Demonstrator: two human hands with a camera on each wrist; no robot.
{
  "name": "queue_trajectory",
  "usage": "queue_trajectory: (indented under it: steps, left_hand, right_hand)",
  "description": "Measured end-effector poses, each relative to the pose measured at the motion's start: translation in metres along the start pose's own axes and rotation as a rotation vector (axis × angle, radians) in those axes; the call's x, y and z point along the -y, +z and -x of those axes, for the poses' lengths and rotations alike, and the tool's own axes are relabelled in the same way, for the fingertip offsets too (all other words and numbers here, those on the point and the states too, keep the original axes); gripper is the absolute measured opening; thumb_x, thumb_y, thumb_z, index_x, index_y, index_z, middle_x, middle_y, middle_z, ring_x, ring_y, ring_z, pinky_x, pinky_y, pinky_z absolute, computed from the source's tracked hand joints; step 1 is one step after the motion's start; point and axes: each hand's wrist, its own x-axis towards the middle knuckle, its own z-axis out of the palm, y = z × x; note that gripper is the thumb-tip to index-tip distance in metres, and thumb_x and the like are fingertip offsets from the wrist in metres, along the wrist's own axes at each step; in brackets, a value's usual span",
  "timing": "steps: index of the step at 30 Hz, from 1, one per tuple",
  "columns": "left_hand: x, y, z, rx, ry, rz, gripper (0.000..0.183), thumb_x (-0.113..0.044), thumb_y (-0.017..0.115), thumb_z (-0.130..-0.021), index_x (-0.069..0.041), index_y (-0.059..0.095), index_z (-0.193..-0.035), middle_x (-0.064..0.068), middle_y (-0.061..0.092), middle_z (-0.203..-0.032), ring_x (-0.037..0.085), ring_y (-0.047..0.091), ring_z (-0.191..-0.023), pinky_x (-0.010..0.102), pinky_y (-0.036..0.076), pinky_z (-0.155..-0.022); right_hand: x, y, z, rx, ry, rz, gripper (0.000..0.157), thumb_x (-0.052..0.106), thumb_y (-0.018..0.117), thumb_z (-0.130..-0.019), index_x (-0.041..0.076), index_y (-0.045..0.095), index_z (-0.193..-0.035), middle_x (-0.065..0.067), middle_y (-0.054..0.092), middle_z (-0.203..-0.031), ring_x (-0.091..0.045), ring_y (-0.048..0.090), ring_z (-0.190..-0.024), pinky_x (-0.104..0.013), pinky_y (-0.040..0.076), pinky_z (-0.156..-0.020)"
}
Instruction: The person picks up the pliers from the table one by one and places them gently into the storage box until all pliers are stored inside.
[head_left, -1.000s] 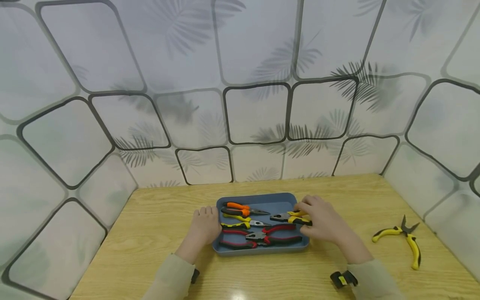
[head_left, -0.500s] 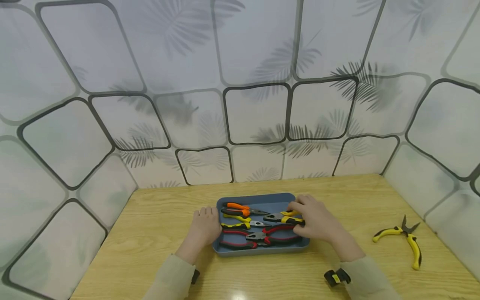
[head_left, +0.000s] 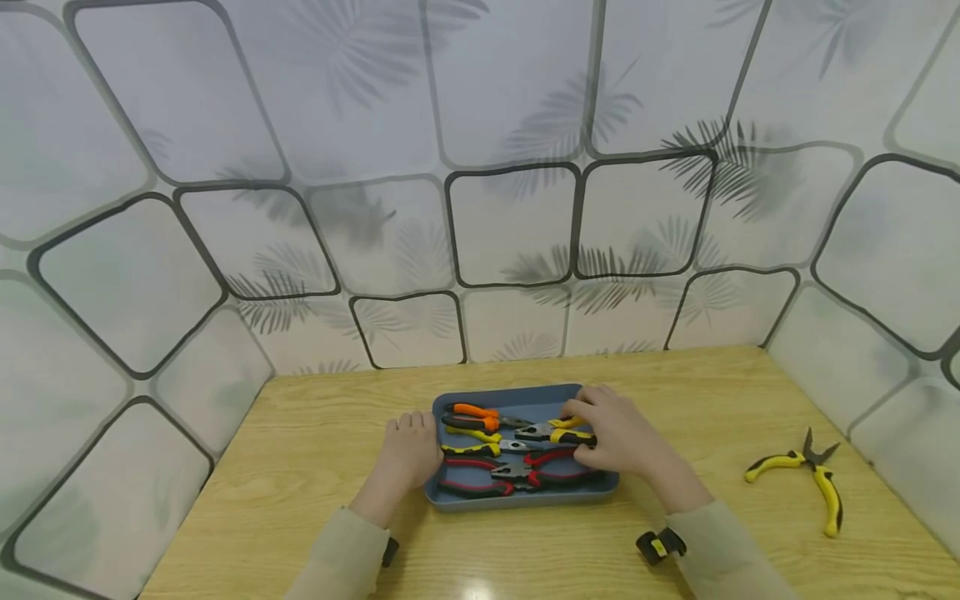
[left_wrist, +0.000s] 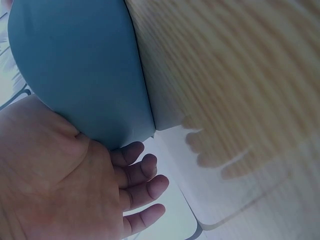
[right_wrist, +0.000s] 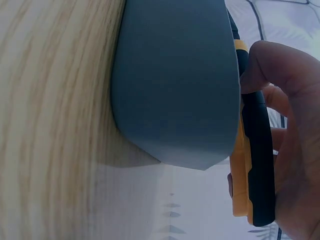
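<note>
My right hand [head_left: 615,433] grips the yellow-and-black handles of combination pliers [head_left: 573,437], whose head points left over the blue-grey tray [head_left: 525,502]. In the right wrist view the handles of these pliers [right_wrist: 261,160] jut past the tray's end wall [right_wrist: 175,85], between thumb and fingers. My left hand [head_left: 408,450] rests against the tray's left end. From the left wrist, its fingers [left_wrist: 145,192] look loosely bent beside the tray wall [left_wrist: 80,70]. Inside the tray lie orange-and-black long-nose pliers [head_left: 480,421], yellow-and-black long-nose pliers [head_left: 480,451] and red-and-black pliers [head_left: 566,480] with overlapping handles.
Another pair of yellow-handled pliers [head_left: 825,492] lies spread apart on the wooden table [head_left: 300,467], to the right of the tray. Patterned walls [head_left: 517,233] stand behind the table and on both sides.
My right hand has moved left with the combination pliers, bringing them further over the tray and close to the other pliers. The left hand has stayed at the tray's left end.
</note>
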Motion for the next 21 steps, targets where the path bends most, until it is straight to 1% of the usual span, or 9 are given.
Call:
queue_trajectory:
  steps: [5, 10, 17, 21]
  left_hand:
    - [0.000, 0.000, 0.000, 0.016, -0.004, 0.007, 0.041, -0.029, 0.051, -0.092, 0.002, 0.048, -0.117, 0.018, 0.053, -0.108, 0.031, 0.050, -0.099, 0.047, 0.038, -0.088]
    - [0.000, -0.001, 0.000, 0.027, -0.005, 0.017, 0.038, -0.028, 0.050, -0.092, 0.002, 0.049, -0.116, 0.017, 0.053, -0.106, 0.031, 0.049, -0.098, 0.047, 0.038, -0.088]
    - [0.000, -0.002, 0.001, 0.001, 0.001, 0.016, 0.037, -0.029, 0.051, -0.091, 0.002, 0.050, -0.113, 0.017, 0.054, -0.104, 0.030, 0.050, -0.097, 0.046, 0.039, -0.086]
    - [0.000, -0.002, 0.001, 0.004, 0.001, 0.013, 0.037, -0.029, 0.051, -0.092, 0.002, 0.050, -0.114, 0.017, 0.054, -0.105, 0.030, 0.050, -0.098, 0.046, 0.039, -0.086]
  right_hand:
    - [0.002, 0.002, -0.004, -0.007, -0.010, 0.012, 0.042, 0.027, 0.066, -0.066, 0.028, 0.063, -0.108, 0.009, 0.050, -0.095, -0.010, 0.040, -0.077, -0.031, 0.030, -0.064]
    - [0.003, 0.004, -0.007, -0.012, -0.025, 0.023, 0.043, 0.028, 0.067, -0.065, 0.028, 0.063, -0.107, 0.007, 0.051, -0.095, -0.011, 0.042, -0.079, -0.031, 0.031, -0.063]
    - [0.006, 0.006, -0.012, 0.011, -0.025, 0.009, 0.042, 0.027, 0.067, -0.067, 0.027, 0.062, -0.109, 0.006, 0.051, -0.097, -0.013, 0.044, -0.082, -0.031, 0.032, -0.065]
    - [0.008, 0.006, -0.014, 0.021, -0.031, 0.002, 0.042, 0.026, 0.068, -0.068, 0.027, 0.062, -0.109, 0.007, 0.051, -0.096, -0.012, 0.043, -0.081, -0.030, 0.030, -0.064]
